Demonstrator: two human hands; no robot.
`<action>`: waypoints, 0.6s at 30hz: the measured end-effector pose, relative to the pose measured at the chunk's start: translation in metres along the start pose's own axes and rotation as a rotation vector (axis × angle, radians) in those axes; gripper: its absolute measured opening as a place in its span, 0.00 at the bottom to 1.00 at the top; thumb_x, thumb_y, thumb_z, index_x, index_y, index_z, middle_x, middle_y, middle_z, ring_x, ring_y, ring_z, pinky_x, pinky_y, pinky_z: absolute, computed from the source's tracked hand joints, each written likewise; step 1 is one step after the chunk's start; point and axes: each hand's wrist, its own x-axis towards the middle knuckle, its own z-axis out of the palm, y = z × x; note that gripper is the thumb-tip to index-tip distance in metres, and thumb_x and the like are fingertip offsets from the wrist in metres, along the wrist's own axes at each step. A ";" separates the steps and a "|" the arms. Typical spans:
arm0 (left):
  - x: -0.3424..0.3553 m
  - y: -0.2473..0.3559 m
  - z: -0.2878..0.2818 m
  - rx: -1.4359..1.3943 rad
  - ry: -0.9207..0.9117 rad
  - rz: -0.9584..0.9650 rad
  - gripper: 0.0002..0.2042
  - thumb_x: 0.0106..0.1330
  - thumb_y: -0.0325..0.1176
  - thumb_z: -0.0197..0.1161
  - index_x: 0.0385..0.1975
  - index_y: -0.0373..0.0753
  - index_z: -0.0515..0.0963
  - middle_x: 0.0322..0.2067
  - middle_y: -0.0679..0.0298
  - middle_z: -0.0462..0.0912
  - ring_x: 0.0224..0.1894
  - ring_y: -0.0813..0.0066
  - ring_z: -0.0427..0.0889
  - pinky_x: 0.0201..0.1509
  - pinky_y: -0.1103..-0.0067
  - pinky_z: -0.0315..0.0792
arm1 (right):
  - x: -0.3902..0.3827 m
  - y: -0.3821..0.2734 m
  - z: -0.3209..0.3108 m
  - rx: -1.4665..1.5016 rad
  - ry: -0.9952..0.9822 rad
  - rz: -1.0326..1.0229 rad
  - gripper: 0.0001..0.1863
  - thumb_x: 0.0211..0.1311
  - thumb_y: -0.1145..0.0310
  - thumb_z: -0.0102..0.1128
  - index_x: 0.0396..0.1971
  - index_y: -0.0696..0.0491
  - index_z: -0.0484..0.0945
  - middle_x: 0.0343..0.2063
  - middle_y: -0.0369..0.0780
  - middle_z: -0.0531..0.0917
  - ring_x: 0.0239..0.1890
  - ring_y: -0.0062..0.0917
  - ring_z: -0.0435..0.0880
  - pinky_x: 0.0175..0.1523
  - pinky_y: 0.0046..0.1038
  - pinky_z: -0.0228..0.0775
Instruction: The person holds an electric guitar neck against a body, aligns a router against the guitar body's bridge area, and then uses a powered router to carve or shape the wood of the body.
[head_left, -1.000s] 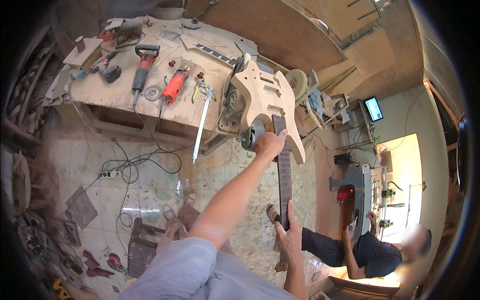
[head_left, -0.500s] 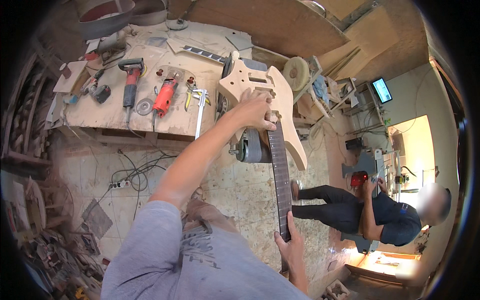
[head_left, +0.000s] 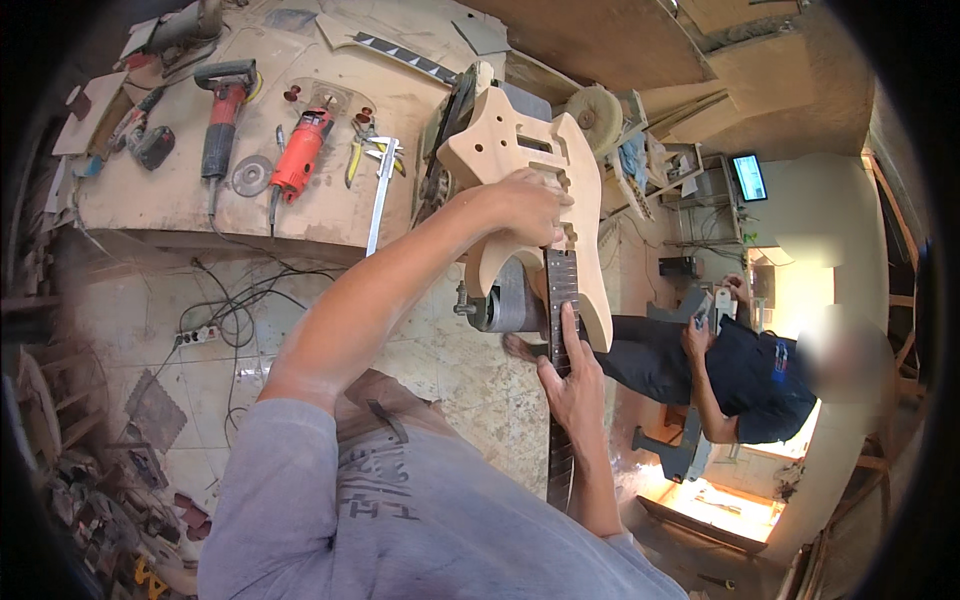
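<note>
The belt machine [head_left: 512,300] is partly hidden by the guitar body [head_left: 588,215]. The neck [head_left: 561,282] is grasped by the right hand [head_left: 575,390]; the left hand [head_left: 525,207] is laid on the body, its grip unclear. The table [head_left: 150,205] is cluttered with a caliper [head_left: 379,195], pliers [head_left: 354,163] and a red power tool [head_left: 302,155].

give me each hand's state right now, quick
Left hand: fingers bent, on the guitar body; whether it grips cannot be told.
Right hand: holding the guitar neck, index finger extended.
</note>
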 end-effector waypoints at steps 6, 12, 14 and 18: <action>0.005 0.004 -0.002 0.021 -0.010 -0.017 0.37 0.70 0.52 0.61 0.76 0.38 0.68 0.69 0.43 0.75 0.72 0.42 0.69 0.80 0.59 0.57 | 0.006 0.000 0.002 -0.056 -0.022 0.009 0.52 0.55 0.73 0.64 0.82 0.36 0.57 0.31 0.54 0.81 0.33 0.53 0.83 0.43 0.48 0.75; 0.013 0.003 0.005 0.042 0.001 0.011 0.39 0.70 0.55 0.59 0.76 0.36 0.67 0.71 0.41 0.72 0.74 0.41 0.66 0.80 0.58 0.54 | 0.007 0.003 -0.004 -0.035 -0.033 -0.012 0.54 0.53 0.72 0.65 0.83 0.34 0.55 0.31 0.54 0.81 0.35 0.52 0.84 0.45 0.47 0.76; 0.017 -0.004 0.012 0.039 0.004 0.023 0.40 0.70 0.55 0.59 0.77 0.36 0.65 0.71 0.41 0.72 0.75 0.41 0.65 0.81 0.58 0.52 | 0.008 0.006 0.000 0.011 -0.018 0.022 0.54 0.52 0.72 0.67 0.82 0.31 0.57 0.32 0.54 0.82 0.38 0.51 0.86 0.49 0.47 0.76; 0.023 -0.013 0.015 0.059 -0.027 0.034 0.26 0.72 0.55 0.57 0.62 0.47 0.85 0.78 0.58 0.65 0.79 0.43 0.59 0.84 0.58 0.47 | 0.006 0.010 0.008 0.070 0.058 0.009 0.52 0.52 0.70 0.68 0.80 0.29 0.60 0.32 0.52 0.83 0.40 0.51 0.86 0.52 0.47 0.76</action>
